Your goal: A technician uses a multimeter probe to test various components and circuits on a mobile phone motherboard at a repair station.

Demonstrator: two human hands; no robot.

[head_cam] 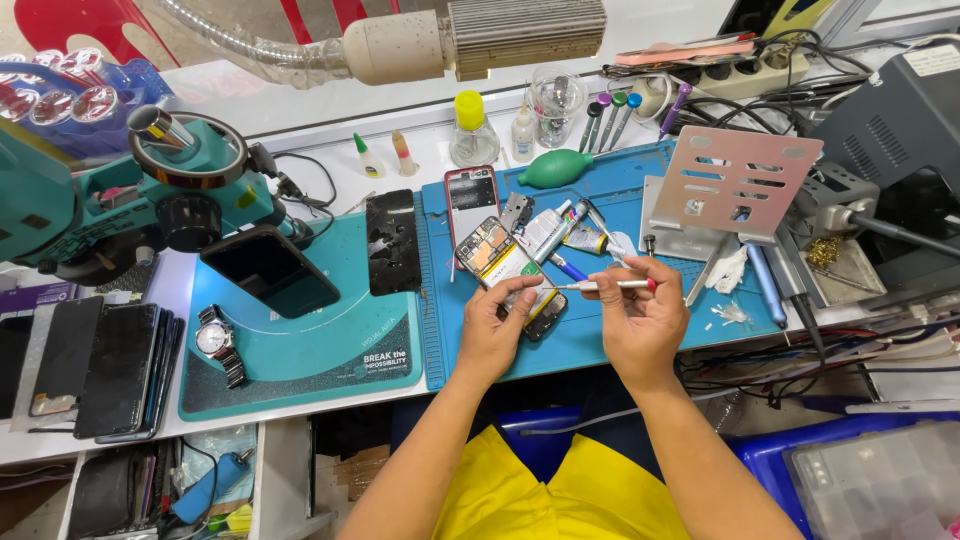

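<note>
Steadying the opened phone [510, 275] with our left hand [497, 330], we close thumb and fingers along its lower edge so it cannot slide on the blue work mat [600, 340]. It lies tilted near the mat's left side, back cover off, its battery and boards facing up. Our right hand [645, 325] pinches a thin screwdriver [605, 286] with a red end, held nearly flat so its tip points at 9 o'clock, toward the phone's right edge; whether the tip touches it, we cannot tell.

At 12 o'clock from the phone lies 1 red-edged phone [472, 198], screen up. At 1 o'clock, 2 tubes [560, 232] lie within easy reach of the working hand. Farther toward 1 o'clock, 4 spare screwdrivers [610, 115] lean together, handles up for quick picking, with 1 green air blower [556, 168] lying below them. At 3 o'clock stands 1 perforated metal plate [735, 180].

At 9 o'clock, 1 dark glass panel [392, 242] lies just off the mat. Beyond it, 1 teal microscope [150, 190] stands on its base, where 1 dark phone [268, 270] and 1 wristwatch [217, 342] rest. Far at 9 o'clock, 1 stack of dark phones [110, 370] waits aside.
</note>
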